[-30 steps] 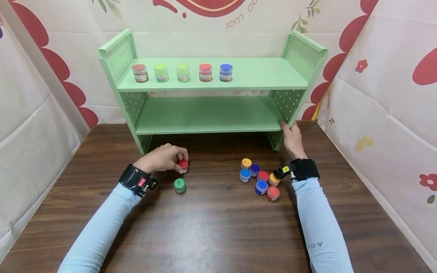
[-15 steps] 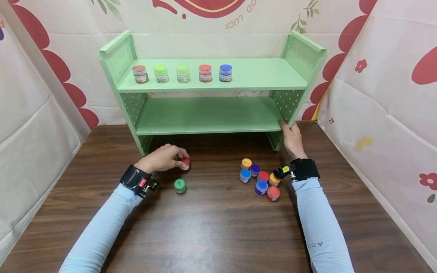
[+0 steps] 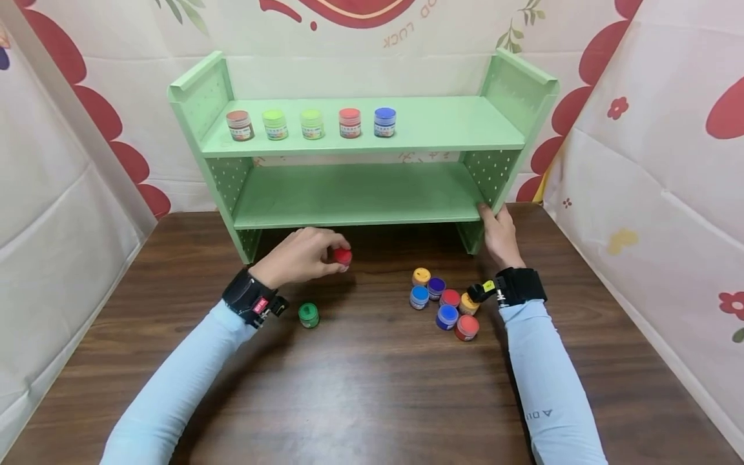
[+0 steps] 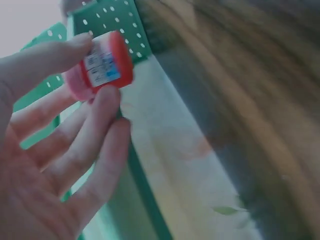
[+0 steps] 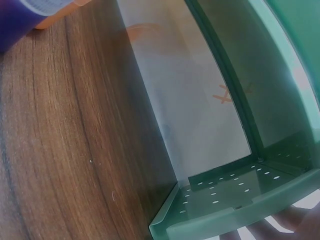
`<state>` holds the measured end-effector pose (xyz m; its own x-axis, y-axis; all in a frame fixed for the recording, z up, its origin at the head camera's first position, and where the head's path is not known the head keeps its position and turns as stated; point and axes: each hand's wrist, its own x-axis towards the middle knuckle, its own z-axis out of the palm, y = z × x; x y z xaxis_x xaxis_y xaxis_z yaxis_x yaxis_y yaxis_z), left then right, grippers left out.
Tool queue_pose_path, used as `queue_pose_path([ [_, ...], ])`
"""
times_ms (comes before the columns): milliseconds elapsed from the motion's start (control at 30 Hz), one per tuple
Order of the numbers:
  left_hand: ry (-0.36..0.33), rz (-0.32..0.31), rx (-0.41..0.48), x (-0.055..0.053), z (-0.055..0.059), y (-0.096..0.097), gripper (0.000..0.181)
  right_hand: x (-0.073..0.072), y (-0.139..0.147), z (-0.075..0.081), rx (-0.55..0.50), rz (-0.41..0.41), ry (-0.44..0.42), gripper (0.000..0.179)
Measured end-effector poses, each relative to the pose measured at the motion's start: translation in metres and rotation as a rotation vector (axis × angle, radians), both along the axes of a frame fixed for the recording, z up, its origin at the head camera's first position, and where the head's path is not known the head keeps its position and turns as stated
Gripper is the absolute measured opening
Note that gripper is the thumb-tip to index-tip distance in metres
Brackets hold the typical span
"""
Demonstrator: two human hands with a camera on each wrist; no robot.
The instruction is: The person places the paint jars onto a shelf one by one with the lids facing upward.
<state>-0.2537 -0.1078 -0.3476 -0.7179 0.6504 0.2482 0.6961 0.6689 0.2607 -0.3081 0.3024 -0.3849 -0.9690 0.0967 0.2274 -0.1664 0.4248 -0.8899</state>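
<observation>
My left hand (image 3: 302,256) pinches a small paint jar with a red lid (image 3: 343,257) between thumb and fingers, raised in front of the green shelf rack (image 3: 360,194). In the left wrist view the jar (image 4: 102,66) lies tipped sideways, its white label showing. A green-lidded jar (image 3: 309,314) stands on the table below that hand. My right hand (image 3: 501,239) grips the front edge of the rack's right side panel, near the lower board. In the right wrist view, its fingers (image 5: 280,225) show partly behind the perforated panel (image 5: 235,190).
Several jars with blue, yellow, purple and red lids, such as a red one (image 3: 467,327), cluster on the wooden table (image 3: 360,387) near my right wrist. On the upper board, a row of several jars runs from a brownish-red one (image 3: 240,126) to a blue one (image 3: 385,123).
My left hand has lifted the red-lidded jar off the table and carried it to the right and toward the rack. The right hand keeps its place on the side panel.
</observation>
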Motion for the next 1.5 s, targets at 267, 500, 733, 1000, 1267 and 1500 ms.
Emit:
queue_pose_path([
  [267,0.211,-0.046,0.066,-0.002,0.04,0.042,0.033,0.0,-0.001,0.0,0.005,-0.023,-0.01,0.07],
  [500,0.291,-0.086,0.17,-0.006,0.072,0.076,0.034,0.0,-0.002,-0.001,0.011,-0.013,-0.004,0.07],
  [733,0.342,-0.11,0.29,-0.01,0.101,0.095,0.035,0.0,-0.001,-0.003,0.011,-0.009,-0.005,0.071],
  [1000,0.427,-0.019,0.426,-0.018,0.128,0.105,0.038,0.001,0.0,-0.002,0.011,0.007,-0.002,0.071],
  [1267,0.404,0.106,0.356,-0.028,0.144,0.118,0.041,0.002,0.003,-0.002,0.019,-0.003,0.009,0.07],
  [1500,0.386,0.162,0.272,-0.039,0.149,0.124,0.032,0.004,0.003,0.001,0.006,-0.005,0.006,0.068],
])
